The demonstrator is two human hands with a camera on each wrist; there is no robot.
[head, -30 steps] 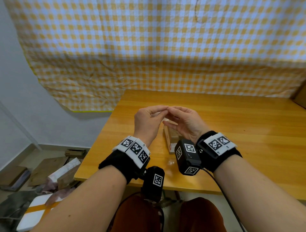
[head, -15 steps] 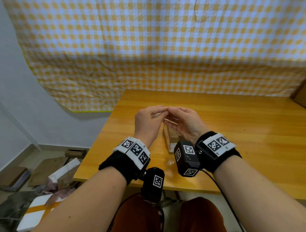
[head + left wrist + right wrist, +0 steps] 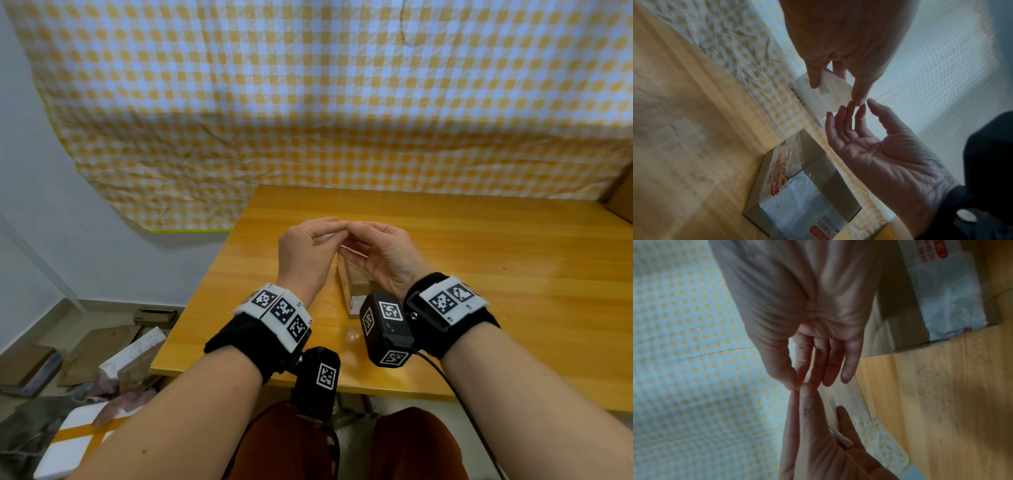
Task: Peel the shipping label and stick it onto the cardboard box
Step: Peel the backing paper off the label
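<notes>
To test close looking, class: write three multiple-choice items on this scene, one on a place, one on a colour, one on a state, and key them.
1. Where is the box?
A. On the table
B. On the floor
C. On the person's lap

2. What colours is the cloth on the wall?
A. Red and white
B. Yellow and white
C. Plain blue

3. What state is the label in?
A. Stuck on the box
B. Lying flat on the table
C. Held in the air by the left hand

Key:
1 A, the box stands on the wood just below the raised hands.
2 B, the checks are yellow and white.
3 C, the left wrist view shows thumb and fingers pinching the label above the box.
</notes>
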